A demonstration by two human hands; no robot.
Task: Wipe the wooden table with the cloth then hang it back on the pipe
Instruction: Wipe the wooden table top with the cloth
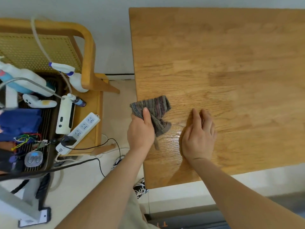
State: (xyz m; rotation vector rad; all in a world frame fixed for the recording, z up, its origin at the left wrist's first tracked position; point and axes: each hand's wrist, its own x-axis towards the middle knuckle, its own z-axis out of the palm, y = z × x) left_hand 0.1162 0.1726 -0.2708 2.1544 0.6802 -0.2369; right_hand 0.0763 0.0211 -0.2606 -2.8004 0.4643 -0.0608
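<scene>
The wooden table (222, 63) fills the right of the head view, with a wet sheen near its left front part. My left hand (142, 131) grips a bunched grey striped cloth (155, 108) at the table's left edge; part of the cloth hangs down below my fingers. My right hand (198, 138) rests on the tabletop just right of the cloth, fingers loosely together, holding nothing. No pipe for hanging can be told apart with certainty.
Left of the table stands a wooden chair (89, 52) loaded with spray bottles (72, 75), a power strip (79, 131), a blue cloth (19, 121) and wires. Cables (100, 162) trail over the floor between chair and table. A grey metal stand (24, 204) is at lower left.
</scene>
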